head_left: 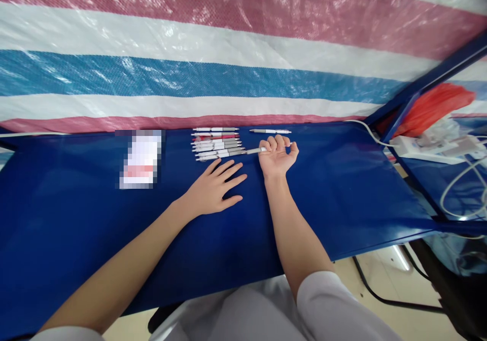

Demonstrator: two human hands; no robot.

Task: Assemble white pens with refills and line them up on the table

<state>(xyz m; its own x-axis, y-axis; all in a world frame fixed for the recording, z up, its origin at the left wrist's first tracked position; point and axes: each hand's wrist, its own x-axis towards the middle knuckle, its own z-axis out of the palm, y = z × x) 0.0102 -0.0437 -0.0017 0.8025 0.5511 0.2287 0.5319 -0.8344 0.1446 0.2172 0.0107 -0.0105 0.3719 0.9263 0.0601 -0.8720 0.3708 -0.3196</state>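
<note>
Several pens, mostly white and grey with a red one among them, lie side by side in a stack of rows on the blue table. My left hand rests just below them, palm down, fingers spread, holding nothing. To the right, my right hand is turned palm up with its fingers curled around a white pen, whose grey end points left toward the rows. Another pen lies alone behind my right hand, near the table's back edge.
A pixelated white item lies on the blue table at the left. Striped sheeting hangs behind. At the right, beyond a blue frame bar, are a red plastic bag, a white box and white cables.
</note>
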